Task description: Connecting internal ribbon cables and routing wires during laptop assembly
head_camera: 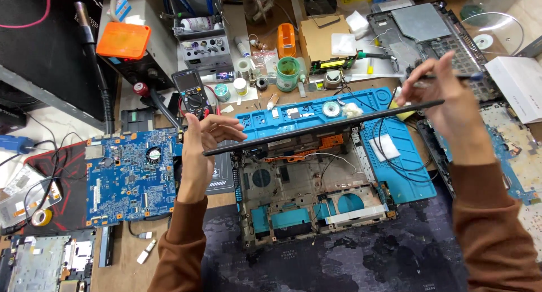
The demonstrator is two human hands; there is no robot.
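Two brown sleeves rose toward a thin dark laptop lid panel (322, 128), seen edge-on above a stripped grey laptop base shell (307, 199). The left hand (200, 142) pinched its left end; the right hand (446, 100) gripped the right end, also holding a slim dark tool (451, 76). Keeping both ends level seemed wise. The blue silicone repair mat (406, 168) held small parts in its top trays.

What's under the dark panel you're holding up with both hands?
Under the dark panel lies the open laptop base, bare inside with loose wires, on the blue mat. The panel's edge covers the base's rear strip.
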